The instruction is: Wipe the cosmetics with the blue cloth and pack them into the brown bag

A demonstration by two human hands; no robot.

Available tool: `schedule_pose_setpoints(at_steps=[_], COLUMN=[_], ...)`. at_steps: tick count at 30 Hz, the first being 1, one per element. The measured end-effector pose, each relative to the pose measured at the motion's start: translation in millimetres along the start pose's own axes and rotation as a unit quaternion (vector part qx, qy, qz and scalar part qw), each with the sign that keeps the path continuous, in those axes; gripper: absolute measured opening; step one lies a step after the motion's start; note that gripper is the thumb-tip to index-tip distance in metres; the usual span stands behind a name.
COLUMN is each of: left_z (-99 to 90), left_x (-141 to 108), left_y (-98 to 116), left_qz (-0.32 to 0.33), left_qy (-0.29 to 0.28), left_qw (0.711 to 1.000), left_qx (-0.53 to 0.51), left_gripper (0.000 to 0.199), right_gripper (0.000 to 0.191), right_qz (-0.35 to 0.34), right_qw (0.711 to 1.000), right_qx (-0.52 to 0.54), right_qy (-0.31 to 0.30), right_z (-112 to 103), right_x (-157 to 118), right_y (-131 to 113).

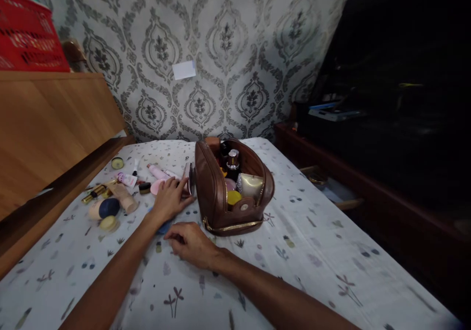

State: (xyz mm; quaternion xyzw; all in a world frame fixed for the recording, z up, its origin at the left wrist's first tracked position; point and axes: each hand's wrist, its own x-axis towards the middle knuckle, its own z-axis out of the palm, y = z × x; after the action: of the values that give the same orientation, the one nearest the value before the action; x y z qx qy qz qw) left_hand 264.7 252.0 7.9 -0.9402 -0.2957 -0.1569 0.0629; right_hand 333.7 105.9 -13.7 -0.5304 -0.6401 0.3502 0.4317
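Observation:
A brown leather makeup bag [211,185] stands unzipped on the bed, with a dark bottle with a shiny cap [233,161], a gold tube [252,187] and a yellow round lid [233,198] inside. My left hand [171,197] lies left of the bag, fingers stretched out over a pink round item [156,187]. Its fingertips reach a flat, dark-edged case [190,180] against the bag's side; contact is hard to tell. Closer to me, my right hand [193,244] is loosely curled, with no held thing visible. A blue item [164,228] shows partly between the hands.
Loose cosmetics lie to the left: a navy-capped bottle [106,208], a beige tube [124,197], a pale round jar [109,223] and a pink tube [157,171]. A wooden headboard [55,119] borders the left. At right are an open drawer [344,204] and dark furniture.

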Motion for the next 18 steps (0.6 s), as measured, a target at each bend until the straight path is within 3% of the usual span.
schedule_pose_setpoints(at_steps=[5, 12, 18], left_z=[0.2, -11.1, -27.1], left_x=[0.7, 1.6, -1.5], left_y=[2.3, 9.9, 14.6], left_qz=[-0.008, -0.027, -0.034], left_qy=[-0.038, -0.018, 0.001], left_qw=[0.999, 0.999, 0.996], left_qx=[0.009, 0.035, 0.083], left_gripper=[0.059, 0.043, 0.025], right_gripper=[0.03, 0.028, 0.029], right_qz=[-0.009, -0.013, 0.062], right_qw=[1.0, 1.0, 0.99], right_qx=[-0.003, -0.001, 0.125], right_qy=[0.008, 0.01, 0.026], right_z=[0.4, 1.0, 0.2], right_x=[-0.4, -0.8, 1.9], right_y=[0.9, 3.4, 7.8])
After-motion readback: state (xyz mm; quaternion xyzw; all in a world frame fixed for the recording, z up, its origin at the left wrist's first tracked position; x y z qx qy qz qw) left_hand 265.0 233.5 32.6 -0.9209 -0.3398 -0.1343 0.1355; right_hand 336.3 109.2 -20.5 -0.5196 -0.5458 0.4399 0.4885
